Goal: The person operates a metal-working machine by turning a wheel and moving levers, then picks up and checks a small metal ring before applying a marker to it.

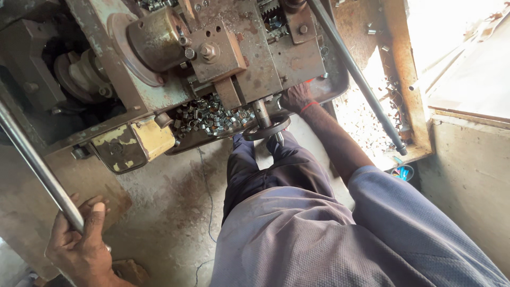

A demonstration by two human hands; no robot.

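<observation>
My left hand (79, 242) grips a long steel lever bar (32, 159) at the lower left; the bar runs up and left toward an old rusty machine (234, 58). My right hand (296, 98), with a red thread at the wrist, reaches under the machine's body and rests on the rim of a metal tray (334, 87); whether its fingers hold anything is hidden. A small black handwheel (267, 128) on a short shaft sits just left of that hand. The tray holds a heap of several small shiny metal pieces (210, 117).
A second long dark rod (361, 79) slants down to the right. More small metal pieces lie scattered on the sunlit floor (366, 122) by a rusty frame. A yellow chipped housing (151, 139) juts from the machine. My legs and grey shirt fill the lower middle.
</observation>
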